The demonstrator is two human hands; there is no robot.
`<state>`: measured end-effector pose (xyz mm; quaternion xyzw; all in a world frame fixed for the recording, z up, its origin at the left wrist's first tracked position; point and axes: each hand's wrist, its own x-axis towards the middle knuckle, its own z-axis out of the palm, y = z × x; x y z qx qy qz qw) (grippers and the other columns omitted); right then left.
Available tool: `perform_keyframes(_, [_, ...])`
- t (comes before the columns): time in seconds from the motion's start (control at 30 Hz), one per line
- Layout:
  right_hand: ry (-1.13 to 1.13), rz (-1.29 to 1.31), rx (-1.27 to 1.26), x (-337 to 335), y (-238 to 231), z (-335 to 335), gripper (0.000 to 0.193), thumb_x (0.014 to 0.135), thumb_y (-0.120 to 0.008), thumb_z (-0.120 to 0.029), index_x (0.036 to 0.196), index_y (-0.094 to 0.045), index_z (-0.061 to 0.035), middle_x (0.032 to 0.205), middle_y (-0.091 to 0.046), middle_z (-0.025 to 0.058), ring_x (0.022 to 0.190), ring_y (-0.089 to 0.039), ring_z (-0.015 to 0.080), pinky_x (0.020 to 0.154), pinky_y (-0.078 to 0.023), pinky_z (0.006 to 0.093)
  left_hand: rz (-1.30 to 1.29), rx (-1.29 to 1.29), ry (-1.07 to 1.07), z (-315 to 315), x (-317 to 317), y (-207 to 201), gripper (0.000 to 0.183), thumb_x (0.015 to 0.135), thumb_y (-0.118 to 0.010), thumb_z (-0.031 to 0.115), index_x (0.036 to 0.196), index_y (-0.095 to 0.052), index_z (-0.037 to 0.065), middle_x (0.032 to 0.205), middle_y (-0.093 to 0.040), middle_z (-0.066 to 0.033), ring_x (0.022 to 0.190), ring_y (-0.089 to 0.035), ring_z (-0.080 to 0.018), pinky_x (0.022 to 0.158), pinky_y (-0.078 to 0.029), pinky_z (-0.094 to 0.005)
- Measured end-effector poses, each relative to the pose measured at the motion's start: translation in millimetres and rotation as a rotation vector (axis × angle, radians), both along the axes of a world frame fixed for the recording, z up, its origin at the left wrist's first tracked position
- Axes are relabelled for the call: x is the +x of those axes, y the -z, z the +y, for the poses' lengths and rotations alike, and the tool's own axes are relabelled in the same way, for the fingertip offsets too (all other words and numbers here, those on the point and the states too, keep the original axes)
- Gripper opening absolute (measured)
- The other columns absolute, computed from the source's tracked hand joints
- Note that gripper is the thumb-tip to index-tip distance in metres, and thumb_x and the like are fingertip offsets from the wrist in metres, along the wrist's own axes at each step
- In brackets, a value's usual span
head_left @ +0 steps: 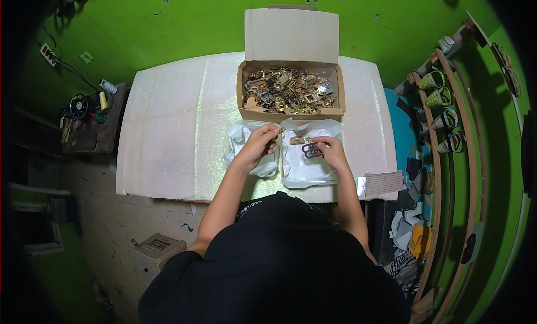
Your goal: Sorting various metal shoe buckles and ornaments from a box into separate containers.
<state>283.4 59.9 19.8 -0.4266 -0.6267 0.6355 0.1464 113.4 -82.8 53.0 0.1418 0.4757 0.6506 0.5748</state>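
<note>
My left hand [259,146] is closed in a pinch over the gap between two trays lined with white plastic. A small gold-coloured piece [281,130] shows at its fingertips, too small to name. My right hand [331,152] grips a dark metal buckle [311,151] with an open, looped shape above the right lined tray [310,172]. Inside that tray, a tan rectangular buckle [296,140] lies left of my right fingers, with a small gold bit beside them. The left lined tray [235,138] is partly covered by my left hand and forearm.
Behind the trays stands an open cardboard box [291,116] heaped with metal buckles and fittings, its lid raised. A striped grey-brown piece [384,182] lies at the table's right front. Sandals hang on a wooden rack [446,156] at right. A sewing machine [79,107] stands far left.
</note>
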Motion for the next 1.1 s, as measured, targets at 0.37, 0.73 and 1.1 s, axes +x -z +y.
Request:
perform_keyframes(0.37, [-0.164, 0.070, 0.366, -13, -7, -15, 0.030, 0.077, -0.055, -0.007, 0.106, -0.052, 0.0006, 0.099, -0.057, 0.0117, 0.076, -0.057, 0.0171, 0.069, -0.046, 0.0275, 0.106, -0.044, 0.019, 2, 3, 7, 0.011, 0.083, -0.053, 0.019, 0.080, -0.055, 0.008, 0.066, -0.046, 0.0056, 0.054, -0.038, -0.0026, 0.047, -0.032, -0.0170])
perform_keyframes(0.73, [-0.064, 0.414, 0.004, -29, -27, -28, 0.022, 0.075, -0.057, -0.004, 0.096, -0.051, 0.0031, 0.086, -0.057, 0.0103, 0.068, -0.056, 0.0117, 0.058, -0.045, 0.0197, -0.109, 0.062, 0.070, 0, 4, 11, 0.020, 0.083, -0.044, 0.018, 0.098, -0.050, 0.005, 0.079, -0.051, -0.0028, 0.066, -0.051, -0.0110, 0.059, -0.044, -0.0231])
perform_keyframes(1.1, [-0.379, -0.770, 0.411, 11, 15, -3, 0.033, 0.066, -0.063, -0.021, 0.089, -0.053, 0.0011, 0.086, -0.060, 0.0160, 0.078, -0.060, 0.0269, 0.068, -0.048, 0.0322, -0.769, 0.515, 0.090, -5, -1, 4, 0.038, 0.075, -0.036, 0.003, 0.112, -0.038, -0.003, 0.127, -0.026, -0.0291, 0.120, -0.027, -0.0388, 0.100, -0.026, -0.0446])
